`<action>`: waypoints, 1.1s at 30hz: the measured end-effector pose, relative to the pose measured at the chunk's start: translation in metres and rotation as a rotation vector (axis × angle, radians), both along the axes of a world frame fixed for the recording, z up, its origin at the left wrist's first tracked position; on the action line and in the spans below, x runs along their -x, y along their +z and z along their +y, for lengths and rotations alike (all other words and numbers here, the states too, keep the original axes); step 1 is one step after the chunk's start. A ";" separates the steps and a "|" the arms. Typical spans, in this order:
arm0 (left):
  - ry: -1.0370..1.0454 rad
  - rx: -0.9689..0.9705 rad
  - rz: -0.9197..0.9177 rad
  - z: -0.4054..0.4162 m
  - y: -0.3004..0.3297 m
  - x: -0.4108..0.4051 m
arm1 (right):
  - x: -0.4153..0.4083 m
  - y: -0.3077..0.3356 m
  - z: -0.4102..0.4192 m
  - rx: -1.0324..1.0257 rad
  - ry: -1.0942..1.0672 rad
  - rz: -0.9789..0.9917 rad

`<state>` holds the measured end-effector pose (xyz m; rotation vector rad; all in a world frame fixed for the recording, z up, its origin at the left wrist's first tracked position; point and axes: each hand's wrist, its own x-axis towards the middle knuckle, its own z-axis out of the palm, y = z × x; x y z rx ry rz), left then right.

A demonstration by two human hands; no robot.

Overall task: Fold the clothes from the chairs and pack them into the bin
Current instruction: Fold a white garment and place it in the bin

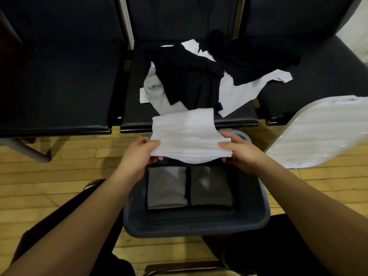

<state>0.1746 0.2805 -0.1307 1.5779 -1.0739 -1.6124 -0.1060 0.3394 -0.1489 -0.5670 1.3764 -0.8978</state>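
A folded white garment [187,132] hangs in the air above the far end of the grey bin [195,226]. My left hand [137,154] pinches its left edge and my right hand [239,150] pinches its right edge. Inside the bin lie two folded grey garments [167,188] side by side on darker folded clothes. On the middle black chair [135,96] behind the bin lies a loose pile: black clothes [189,76], a white shirt [241,90] and a light grey piece [157,94].
More black chairs [59,76] stand left and right of the middle one. A white plastic lid [318,132] leans at the right of the bin. The floor [49,186] is light wood. My dark-trousered legs flank the bin.
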 end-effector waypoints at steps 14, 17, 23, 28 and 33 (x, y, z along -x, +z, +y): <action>0.006 -0.663 -0.230 0.048 -0.097 -0.020 | -0.016 -0.099 0.044 -0.561 0.284 0.142; -0.064 -0.672 -0.358 0.050 -0.117 -0.020 | -0.020 -0.120 0.045 -0.603 0.321 0.196; -0.062 -0.501 -0.436 -0.001 -0.135 -0.021 | -0.034 -0.143 0.005 -0.436 0.410 0.311; -0.264 -0.281 -0.772 -0.036 -0.160 -0.030 | -0.050 -0.154 -0.036 -0.317 0.506 0.392; -0.492 -0.385 -0.895 -0.024 -0.202 -0.027 | -0.075 -0.203 -0.033 -0.333 0.727 0.514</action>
